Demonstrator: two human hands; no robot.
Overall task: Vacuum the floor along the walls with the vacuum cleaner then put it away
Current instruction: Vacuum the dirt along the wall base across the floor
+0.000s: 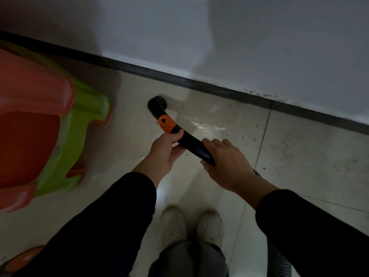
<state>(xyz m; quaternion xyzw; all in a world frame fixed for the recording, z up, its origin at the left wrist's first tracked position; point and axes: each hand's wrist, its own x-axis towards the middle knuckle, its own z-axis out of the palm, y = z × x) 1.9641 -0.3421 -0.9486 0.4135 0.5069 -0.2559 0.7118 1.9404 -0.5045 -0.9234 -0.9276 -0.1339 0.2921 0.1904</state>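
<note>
The vacuum cleaner's black curved hose handle (192, 144) slants across the tiled floor (299, 156), held in both hands. Its round nozzle end (156, 104) is down at the floor, near the dark skirting board (199, 81) at the foot of the white wall (239, 37). The left hand (165, 150) grips the tube just behind the orange collar (166, 123), thumb on top and fingers curled beneath. The right hand (227, 160) is clamped over the rear end of the handle, fingers wrapped round it. From there the ribbed grey hose (277, 254) trails back past the right sleeve. A green and orange plastic piece (79, 126) stands near the nozzle, at the left edge of the floor. Two pale shoes (173, 226) stand on the tiles below the hands.
</note>
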